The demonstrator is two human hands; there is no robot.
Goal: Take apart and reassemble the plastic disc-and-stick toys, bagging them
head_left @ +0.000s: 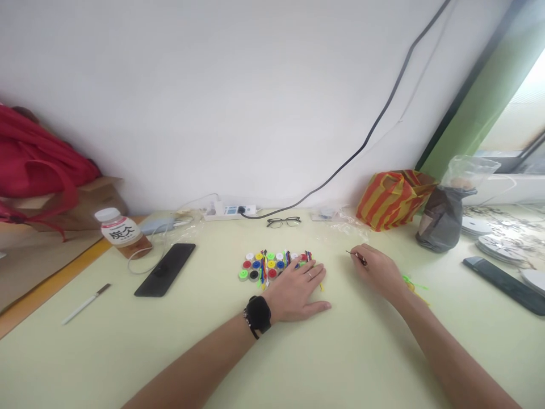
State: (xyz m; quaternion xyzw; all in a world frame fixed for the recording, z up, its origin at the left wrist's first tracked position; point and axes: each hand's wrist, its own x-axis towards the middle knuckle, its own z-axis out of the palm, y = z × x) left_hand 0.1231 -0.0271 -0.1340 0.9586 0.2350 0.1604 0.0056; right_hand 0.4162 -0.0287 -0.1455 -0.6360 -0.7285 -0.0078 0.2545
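My left hand (296,291), a ring on one finger, lies flat with its fingers stretched over the right part of a group of small round coloured pieces (256,264). They stand in rows, and some are hidden under the hand. Short bundles of coloured cords (264,268) lie between them. My right hand (378,274) rests on the table to the right, fingers closed round a small tool with a dark reddish handle (361,259) and a thin pointed tip facing left. Beside the right wrist are loose green and yellow cords (414,282), partly hidden.
Eyeglasses (284,222) and a power strip (230,212) lie near the wall. At left are a dark phone (165,270), a white pen (86,304) and a drink bottle (123,233). A striped bag (392,199), grey bag (440,218) and dark flat object (504,284) are at right.
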